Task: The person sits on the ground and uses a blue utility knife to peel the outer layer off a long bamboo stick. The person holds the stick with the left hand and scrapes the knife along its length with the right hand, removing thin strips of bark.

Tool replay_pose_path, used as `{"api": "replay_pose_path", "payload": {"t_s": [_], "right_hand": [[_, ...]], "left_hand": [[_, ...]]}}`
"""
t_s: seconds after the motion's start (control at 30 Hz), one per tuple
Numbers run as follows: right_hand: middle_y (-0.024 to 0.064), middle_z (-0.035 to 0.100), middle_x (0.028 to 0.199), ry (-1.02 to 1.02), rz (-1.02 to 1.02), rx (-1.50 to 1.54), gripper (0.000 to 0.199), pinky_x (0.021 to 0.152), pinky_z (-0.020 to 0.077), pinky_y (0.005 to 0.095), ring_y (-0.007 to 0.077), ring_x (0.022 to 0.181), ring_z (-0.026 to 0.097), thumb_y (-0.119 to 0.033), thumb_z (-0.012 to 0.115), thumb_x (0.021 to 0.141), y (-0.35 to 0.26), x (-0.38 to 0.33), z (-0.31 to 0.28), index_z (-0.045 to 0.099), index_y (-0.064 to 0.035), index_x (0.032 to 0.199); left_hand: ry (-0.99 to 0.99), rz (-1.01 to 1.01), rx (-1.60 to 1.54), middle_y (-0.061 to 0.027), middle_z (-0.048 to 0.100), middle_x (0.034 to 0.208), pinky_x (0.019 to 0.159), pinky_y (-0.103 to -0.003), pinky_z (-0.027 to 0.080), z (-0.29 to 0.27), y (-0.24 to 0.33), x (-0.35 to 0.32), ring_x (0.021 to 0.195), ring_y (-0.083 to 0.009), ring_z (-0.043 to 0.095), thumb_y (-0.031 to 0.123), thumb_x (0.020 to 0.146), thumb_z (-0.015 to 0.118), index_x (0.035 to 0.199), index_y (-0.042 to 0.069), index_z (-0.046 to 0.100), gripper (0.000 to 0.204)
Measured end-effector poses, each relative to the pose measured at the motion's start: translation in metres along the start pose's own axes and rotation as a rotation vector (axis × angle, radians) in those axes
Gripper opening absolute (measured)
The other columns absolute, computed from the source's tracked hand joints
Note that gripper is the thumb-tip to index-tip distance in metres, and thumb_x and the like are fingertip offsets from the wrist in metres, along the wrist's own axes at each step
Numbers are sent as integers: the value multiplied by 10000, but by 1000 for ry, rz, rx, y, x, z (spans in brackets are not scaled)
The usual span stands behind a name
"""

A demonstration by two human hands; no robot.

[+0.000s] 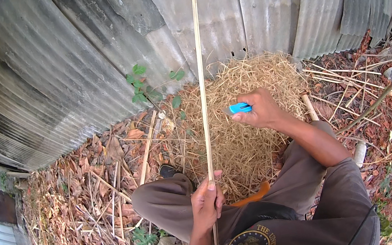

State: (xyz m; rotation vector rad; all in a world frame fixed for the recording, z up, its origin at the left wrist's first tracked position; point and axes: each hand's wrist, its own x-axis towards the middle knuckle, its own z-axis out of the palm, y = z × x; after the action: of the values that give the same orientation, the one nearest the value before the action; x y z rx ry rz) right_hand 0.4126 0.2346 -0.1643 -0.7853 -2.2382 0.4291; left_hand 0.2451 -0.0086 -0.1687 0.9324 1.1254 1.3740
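Observation:
My left hand (206,202) grips a long thin bamboo stick (200,77) near its lower part; the stick rises almost straight up past the top of the view toward the metal wall. My right hand (257,109) is raised to the right of the stick and closed on a small blue cutter (240,108), its tip pointing left toward the stick without touching it. Below both hands are my bent knees in brown trousers (168,202). A heap of pale shavings (244,114) lies on the ground under the right hand.
A corrugated metal sheet wall (91,52) curves across the back. Dry leaves and several cut bamboo sticks (109,194) cover the ground at left, more sticks (338,72) lie at right. A small green plant (141,87) grows by the wall. An orange object (255,195) shows between my legs.

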Motion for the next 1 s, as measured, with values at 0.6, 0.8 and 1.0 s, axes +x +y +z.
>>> {"api": "replay_pose_path", "payload": {"t_s": [0.6,0.8,1.0], "right_hand": [[72,484,411,-181,66,-351,791,403,418,399,251,397,538,-825,386,768,12,14,33,591,-98,534],[57,492,416,-137,-93,-317,784,387,402,385,239,377,519,-845,410,736,11,3,41,558,-113,499],[54,478,407,-76,-72,-397,765,393,397,377,238,360,502,-839,442,724,33,15,37,550,-114,501]], "left_hand": [[17,-260,-140,44,314,565,413,-188,225,-3,-9,-19,463,-23,273,246,1034,360,1238,8,476,334],[56,-179,69,64,329,578,447,-185,232,-1,-18,-25,493,-11,277,218,1032,366,1244,-16,470,332],[53,-197,138,72,335,598,465,-182,229,5,-12,-28,517,-1,277,210,1032,362,1246,-27,465,336]]}}
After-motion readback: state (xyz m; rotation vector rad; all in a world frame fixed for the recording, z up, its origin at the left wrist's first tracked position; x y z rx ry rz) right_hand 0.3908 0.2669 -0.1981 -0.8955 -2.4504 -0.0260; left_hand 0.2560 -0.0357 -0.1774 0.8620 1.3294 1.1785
